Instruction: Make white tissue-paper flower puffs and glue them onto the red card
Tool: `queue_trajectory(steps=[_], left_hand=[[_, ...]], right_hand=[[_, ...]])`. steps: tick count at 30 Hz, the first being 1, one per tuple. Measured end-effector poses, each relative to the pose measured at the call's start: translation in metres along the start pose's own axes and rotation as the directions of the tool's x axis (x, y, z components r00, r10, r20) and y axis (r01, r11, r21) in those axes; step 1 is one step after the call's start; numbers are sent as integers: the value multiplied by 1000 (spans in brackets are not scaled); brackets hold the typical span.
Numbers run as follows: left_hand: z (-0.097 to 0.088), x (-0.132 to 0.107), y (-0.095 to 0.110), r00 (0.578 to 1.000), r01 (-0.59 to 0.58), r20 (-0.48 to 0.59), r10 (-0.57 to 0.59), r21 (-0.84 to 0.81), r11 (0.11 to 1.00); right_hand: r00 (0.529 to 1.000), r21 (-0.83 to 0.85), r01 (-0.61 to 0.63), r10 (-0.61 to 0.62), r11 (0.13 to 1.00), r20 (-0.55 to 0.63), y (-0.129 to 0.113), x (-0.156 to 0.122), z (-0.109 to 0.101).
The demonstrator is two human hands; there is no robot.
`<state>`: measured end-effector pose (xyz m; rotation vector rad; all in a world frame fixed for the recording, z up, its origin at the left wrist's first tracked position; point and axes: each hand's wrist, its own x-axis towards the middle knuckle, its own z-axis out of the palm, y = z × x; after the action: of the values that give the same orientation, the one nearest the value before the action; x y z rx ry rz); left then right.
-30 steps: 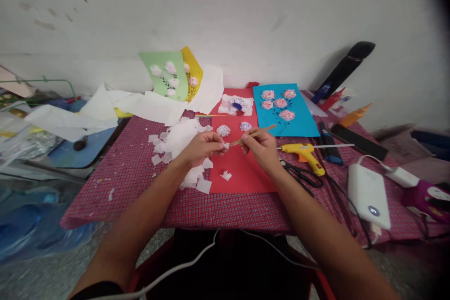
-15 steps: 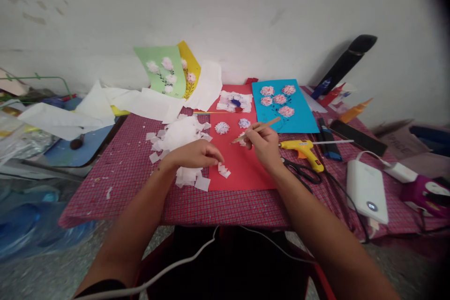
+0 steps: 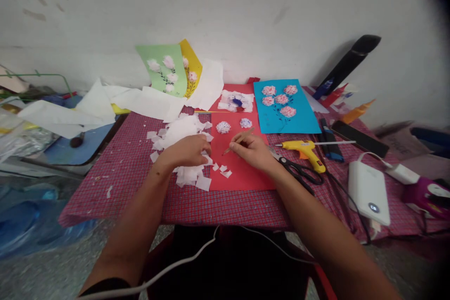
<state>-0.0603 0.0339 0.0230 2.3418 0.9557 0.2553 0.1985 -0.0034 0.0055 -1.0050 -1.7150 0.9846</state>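
Observation:
My right hand (image 3: 251,150) grips a thin wooden stick (image 3: 239,141), its tip just above the red card sheet (image 3: 242,180). My left hand (image 3: 187,150) rests on a heap of white tissue-paper squares (image 3: 183,130) at the sheet's left edge, with nothing visible held apart from the heap. Between my hands lie several small loose tissue squares (image 3: 221,168) on the red sheet. Farther up it sit two round paper rosettes, a white one (image 3: 223,127) and a bluish one (image 3: 245,123).
A blue card with pink flowers (image 3: 281,108) and a green card (image 3: 161,70) lie beyond my hands. To the right are a yellow glue gun (image 3: 305,150), black-handled scissors (image 3: 298,172) and a white power bank (image 3: 369,192) on the checked red tablecloth (image 3: 225,211).
My left hand has moved back from the small squares onto the heap. My right hand has moved left and lowered the stick's tip toward the red sheet. The small squares lie more spread out.

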Motion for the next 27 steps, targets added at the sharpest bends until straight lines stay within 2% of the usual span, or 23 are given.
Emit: queue_trajectory(steps=[4, 7, 12, 15, 19, 23, 27], left_hand=[[2, -2, 6, 998, 56, -32, -53, 97, 994], [2, -2, 8, 997, 71, -18, -69, 163, 984], [1, -1, 10, 999, 33, -34, -29, 112, 993], [-2, 0, 13, 999, 16, -31, -15, 27, 1000], [-3, 1, 17, 985, 80, -132, -111, -216, 973], [3, 7, 20, 940, 147, -210, -270, -464, 874], [13, 15, 22, 925, 162, -153, -349, -670, 724]], right_hand=[[992, -5, 25, -24, 1000, 125, 0, -1, 3], [975, 1, 29, -28, 1000, 222, 1, -3, 5], [948, 5, 42, -42, 999, 316, -3, -4, 3], [967, 25, 28, -33, 999, 254, -7, -4, 0], [998, 47, 12, -14, 999, 62, -10, -4, -2], [996, 130, -1, 13, 992, -89, -12, -6, -3], [991, 119, 23, -7, 993, -131, -10, -6, -2]])
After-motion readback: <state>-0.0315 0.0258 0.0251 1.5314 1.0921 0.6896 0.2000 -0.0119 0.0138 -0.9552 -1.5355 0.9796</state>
